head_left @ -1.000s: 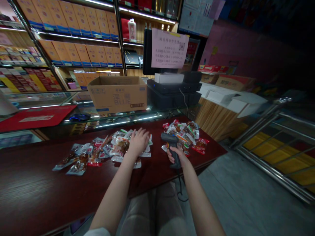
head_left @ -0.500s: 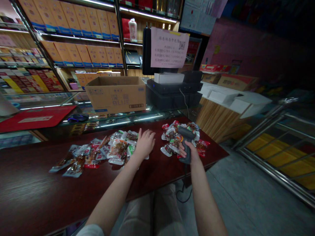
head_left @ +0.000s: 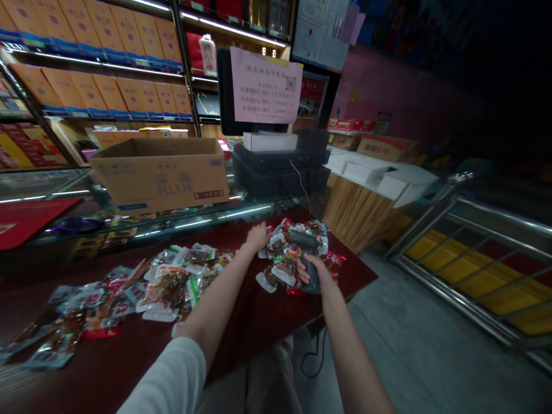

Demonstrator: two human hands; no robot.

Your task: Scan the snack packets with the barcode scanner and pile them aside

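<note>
My right hand (head_left: 314,275) grips the handle of a dark barcode scanner (head_left: 305,248), held over a small pile of sealed snack packets (head_left: 284,261) at the right end of a dark red wooden table (head_left: 263,313). My left hand (head_left: 257,236) reaches across to the left edge of that pile, fingers curled onto a packet there. A longer spread of snack packets (head_left: 129,290) lies along the table to the left.
An open cardboard box (head_left: 159,172) sits on a glass counter behind the table. A black register with a pink paper notice (head_left: 264,92) stands beside it. Shelves of orange boxes (head_left: 99,52) fill the back wall. White boxes (head_left: 379,172) and metal rails (head_left: 474,253) lie to the right.
My left hand left the left spread and moved right to the smaller pile. My right hand carried the scanner forward over that pile. The view swung to the right.
</note>
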